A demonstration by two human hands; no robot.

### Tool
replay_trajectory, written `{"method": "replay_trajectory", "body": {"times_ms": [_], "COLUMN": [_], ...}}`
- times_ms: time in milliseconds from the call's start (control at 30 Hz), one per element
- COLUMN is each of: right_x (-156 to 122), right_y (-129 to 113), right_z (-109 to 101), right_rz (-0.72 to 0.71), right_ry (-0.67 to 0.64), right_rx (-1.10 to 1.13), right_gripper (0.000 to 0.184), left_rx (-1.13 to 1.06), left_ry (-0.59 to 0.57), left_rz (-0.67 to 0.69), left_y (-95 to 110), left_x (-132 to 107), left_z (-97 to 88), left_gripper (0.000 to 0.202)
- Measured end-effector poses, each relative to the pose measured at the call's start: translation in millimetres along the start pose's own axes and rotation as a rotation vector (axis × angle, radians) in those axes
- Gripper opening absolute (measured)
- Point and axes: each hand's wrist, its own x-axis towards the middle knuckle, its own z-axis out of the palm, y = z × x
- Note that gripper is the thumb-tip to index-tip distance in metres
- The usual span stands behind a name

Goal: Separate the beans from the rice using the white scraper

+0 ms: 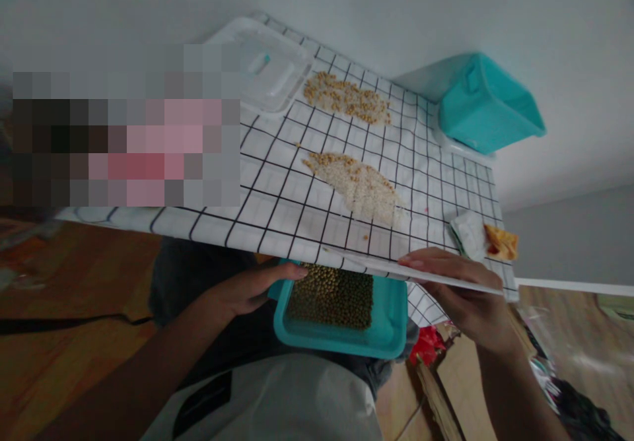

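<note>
from the head view, the person's left hand (252, 289) grips the left end of a teal container (341, 346), thumb over the rim and the other fingers mostly hidden beneath; the container sits below the table edge, above the person's lap, its back rim partly covered by the overhanging cloth; small round beans (331, 305) lie in its left and middle part, paler near the thumb and darker toward the front, while the right end shows bare floor; the right hand (465, 296) is closed on a thin white strip (446, 280), thumb below and fingers above, and the strip runs along the table edge, its far end too faint to trace.

on the white cloth (267, 210) with black grid lines lie two heaps; the nearer heap (364, 187) is mostly pale grains with yellow beans along its far side, and the farther heap (347, 98) mixes more yellow beans with pale grains; a few stray beans lie near them; a clear tray (292, 105) rests behind, to the left; a tall teal bin (468, 117) stands at the far right corner; nearer, a white packet (470, 233) lies beside an orange wrapper (501, 241); a pixelated patch hides the left end.
</note>
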Motion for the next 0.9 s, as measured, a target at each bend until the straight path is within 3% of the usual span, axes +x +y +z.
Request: {"method": "replay_trajectory", "body": {"times_ms": [100, 367, 533, 733, 900], "right_x": [-6.9, -13.1, -19.3, -22.7, -25.4], "right_y": [-2.1, 19.4, 27.5, 24.3, 14.2], "right_z": [-3.7, -15.2, -21.1, -20.1, -14.2], "right_rz": [0.004, 0.13, 0.181, 0.128, 0.083], "right_ry": [-0.001, 0.336, 0.295, 0.29, 0.136], "right_rx": [0.036, -0.145, -0.16, -0.145, -0.088], "right_gripper": [0.036, 0.027, 0.023, 0.029, 0.033], "left_rx": [-0.016, -0.026, -0.03, -0.012, 0.01], "left_ry": [0.001, -0.006, -0.005, 0.024, 0.028], "left_rz": [-0.007, -0.005, 0.001, 0.011, 0.011], "left_y": [0.2, 1.8, -1.4, -2.9, -2.0], "left_x": [-0.2, -0.5, 0.0, 1.1, 0.3], "left_z": [0.3, 2.7, 2.6, 1.0, 2.7], "left_gripper": [0.025, 0.023, 0.023, 0.022, 0.022]}}
